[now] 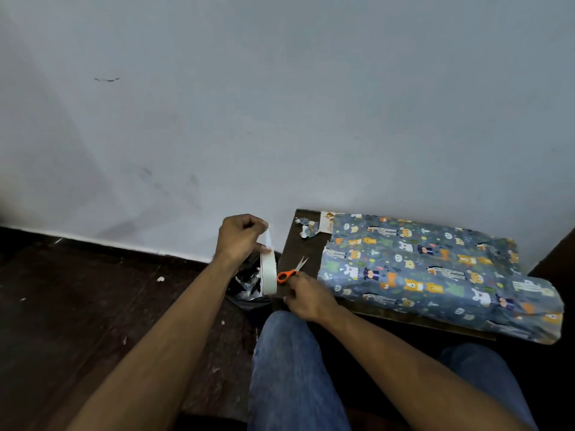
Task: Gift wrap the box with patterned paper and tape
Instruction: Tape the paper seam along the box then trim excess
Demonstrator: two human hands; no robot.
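Observation:
The box [435, 269], covered in blue paper printed with cartoon animals, lies on a small dark table [292, 244] at the right. My left hand [239, 237] holds a white tape roll [268, 273] left of the table and pinches a strip of tape pulled up from it. My right hand [306, 298] grips orange-handled scissors [292, 270] beside the roll, blades pointing up and away from me. The paper's right end [541, 318] sticks out loose past the box.
A crumpled paper scrap [308, 228] lies at the table's far left corner. A dark bin [249, 287] with paper offcuts stands on the dark floor under the tape roll. A pale wall rises behind. My jeans-clad knees [289, 362] are at the bottom.

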